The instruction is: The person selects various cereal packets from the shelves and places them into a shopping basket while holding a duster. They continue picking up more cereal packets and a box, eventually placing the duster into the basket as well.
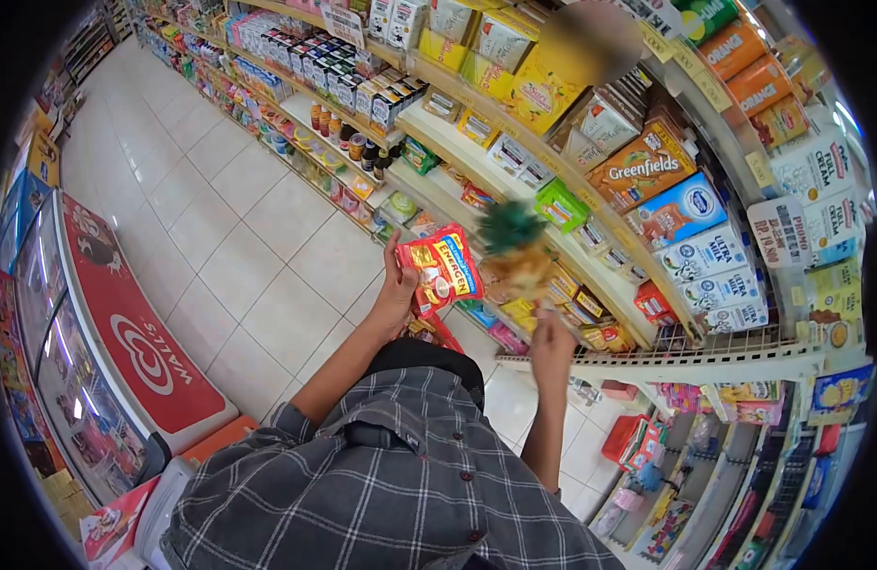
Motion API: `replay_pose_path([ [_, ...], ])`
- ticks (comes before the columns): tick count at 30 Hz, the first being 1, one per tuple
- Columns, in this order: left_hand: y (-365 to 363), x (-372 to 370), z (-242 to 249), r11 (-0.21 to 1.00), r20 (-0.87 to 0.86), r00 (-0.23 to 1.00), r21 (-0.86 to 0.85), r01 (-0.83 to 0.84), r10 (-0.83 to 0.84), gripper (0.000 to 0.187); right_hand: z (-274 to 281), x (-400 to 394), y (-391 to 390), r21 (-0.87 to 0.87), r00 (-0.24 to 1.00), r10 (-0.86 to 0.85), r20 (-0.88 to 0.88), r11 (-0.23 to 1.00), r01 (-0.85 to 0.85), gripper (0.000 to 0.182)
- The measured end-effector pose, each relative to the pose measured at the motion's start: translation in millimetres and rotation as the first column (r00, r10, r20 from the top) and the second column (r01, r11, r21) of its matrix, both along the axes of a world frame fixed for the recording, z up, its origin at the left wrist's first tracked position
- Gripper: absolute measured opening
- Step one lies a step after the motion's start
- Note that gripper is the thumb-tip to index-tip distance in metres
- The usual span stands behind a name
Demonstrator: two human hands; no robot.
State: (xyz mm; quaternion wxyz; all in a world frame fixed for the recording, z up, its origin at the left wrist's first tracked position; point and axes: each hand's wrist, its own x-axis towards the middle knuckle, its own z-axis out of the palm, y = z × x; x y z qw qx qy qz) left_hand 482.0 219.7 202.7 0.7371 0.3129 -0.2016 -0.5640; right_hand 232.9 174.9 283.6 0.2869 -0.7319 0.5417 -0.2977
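Observation:
My left hand (395,293) is closed round the edge of a red and yellow Energen packet (440,270), held upright with its printed front facing me. My right hand (553,348) grips the lower end of a feather duster (520,270), its green top and tan lower part smeared by motion. The duster overlaps the shelf edge and small packs in this view. Just beyond both hands, a lower shelf bears a bright green pack (561,205) and several yellow packs (604,336).
Shelves of milk cartons (714,255) and a Greenfields box (641,166) rise on the right. A red Wall's freezer (134,323) stands left, across the tiled floor (220,214). A red basket (631,441) sits at lower right. Behind the packet, a red object (438,332) shows near my waist.

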Motion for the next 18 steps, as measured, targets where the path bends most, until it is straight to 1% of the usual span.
replay_pose_path([
  [1, -1, 2, -6, 0.999, 0.026, 0.999, 0.022, -0.024, 0.023, 0.115, 8, -3, -6, 0.017, 0.995, -0.091, 0.033, 0.996, 0.09, 0.025],
  [2, 1, 4, -11, 0.999, 0.029, 0.999, 0.035, -0.028, 0.027, 0.113, 15, -1, -8, 0.04, 0.981, -0.182, 0.066, 0.983, 0.18, 0.026],
  [4, 3, 12, -11, 0.998, 0.041, 0.999, 0.061, -0.034, 0.032, 0.108, 38, 21, 11, 0.025, 0.999, -0.003, -0.05, 1.0, 0.005, 0.027],
  [5, 4, 15, -6, 0.993, 0.046, 0.998, 0.11, -0.037, 0.032, 0.104, 42, 32, 21, 0.024, 0.991, 0.082, -0.107, 0.997, -0.08, 0.027],
  [6, 3, 20, 2, 0.987, 0.051, 0.998, 0.155, -0.04, 0.032, 0.1, 35, 39, 26, 0.009, 0.983, 0.143, -0.113, 0.99, -0.143, 0.028],
  [8, 3, 25, 3, 0.994, 0.024, 0.998, 0.09, -0.06, 0.058, 0.091, 6, 47, 25, -0.019, 0.955, 0.266, -0.129, 0.963, -0.27, 0.03],
  [9, 6, 26, 1, 0.995, 0.007, 0.997, 0.065, -0.071, 0.071, 0.087, -15, 41, 11, -0.068, 0.977, 0.204, -0.057, 0.976, -0.208, 0.03],
  [10, 10, 27, -1, 0.995, -0.01, 0.996, 0.043, -0.085, 0.086, 0.083, -31, 28, -7, 0.007, 0.994, 0.109, -0.014, 0.994, -0.109, 0.03],
  [11, 16, 30, 13, 0.993, -0.019, 0.997, 0.095, -0.069, 0.071, 0.081, -44, 15, -25, 0.088, 1.0, 0.012, 0.021, 0.996, -0.014, 0.03],
  [12, 19, 32, 15, 0.993, -0.091, 0.994, 0.111, -0.044, 0.054, 0.081, -42, 17, -32, 0.175, 0.995, -0.09, 0.049, 0.981, 0.08, 0.03],
  [14, 23, 36, 19, 0.991, -0.222, 0.975, 0.135, 0.02, 0.01, 0.081, -42, 27, -33, 0.226, 0.971, -0.114, 0.212, 0.972, 0.065, 0.029],
  [15, 18, 35, 1, 0.986, -0.293, 0.956, 0.149, 0.076, -0.029, 0.076, -34, 34, -30, 0.251, 0.947, -0.139, 0.291, 0.966, 0.065, 0.029],
  [16, 20, 34, 17, 0.981, -0.402, 0.912, 0.129, 0.145, -0.082, 0.074, -26, 44, -25, 0.252, 0.944, -0.076, 0.321, 0.968, -0.007, 0.029],
  [18, 23, 32, 48, 0.96, -0.604, 0.777, 0.064, 0.273, -0.18, 0.074, -13, 70, -10, 0.24, 0.925, 0.046, 0.377, 0.96, -0.146, 0.029],
])
